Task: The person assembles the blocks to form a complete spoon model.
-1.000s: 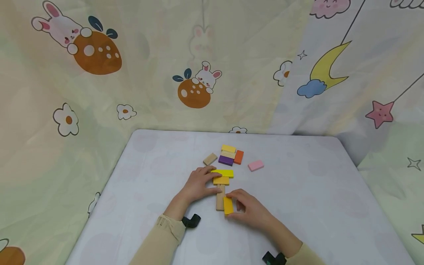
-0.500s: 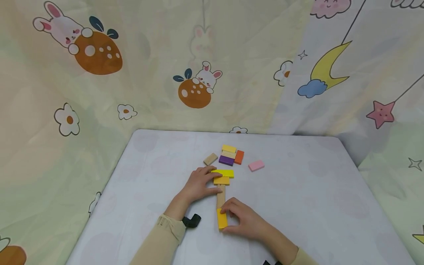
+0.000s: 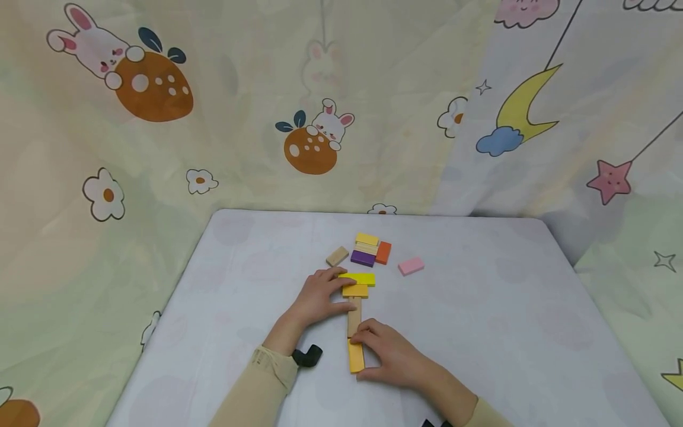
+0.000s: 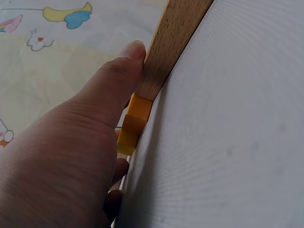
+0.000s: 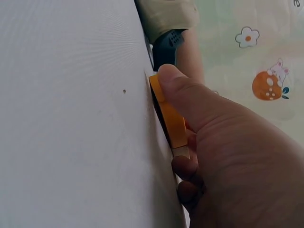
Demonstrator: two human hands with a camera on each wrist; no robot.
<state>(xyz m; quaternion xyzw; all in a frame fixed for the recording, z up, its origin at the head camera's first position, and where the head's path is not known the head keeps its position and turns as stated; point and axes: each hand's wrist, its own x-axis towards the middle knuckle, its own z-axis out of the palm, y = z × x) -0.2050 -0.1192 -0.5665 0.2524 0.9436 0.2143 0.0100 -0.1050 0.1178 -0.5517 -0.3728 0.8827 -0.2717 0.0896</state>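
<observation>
In the head view my right hand (image 3: pixel 392 354) pinches a yellow-orange wooden block (image 3: pixel 356 356) lengthwise between thumb and fingers. That block lies on the table, its far end against a plain wood block (image 3: pixel 354 317). From the left side my left hand (image 3: pixel 318 299) touches the row, thumb at the plain block's far end and fingers on the bright yellow block (image 3: pixel 365 279). Between these lies another orange-yellow block (image 3: pixel 355 291), set crosswise. In the right wrist view the pinched block (image 5: pixel 175 124) shows under the thumb; the left wrist view shows the left thumb against the plain block (image 4: pixel 173 42).
Behind the row sit a pale yellow block (image 3: pixel 367 238), a purple block (image 3: pixel 363 258), an orange block (image 3: pixel 383 252) and a plain wood block (image 3: pixel 337 256). A pink block (image 3: pixel 411 266) lies further right. The white table (image 3: pixel 480 308) ends at a patterned cloth.
My right hand has brought the yellow-orange block from beside the plain block round to its near end, then straightened it in line. The left hand stays where it was.
</observation>
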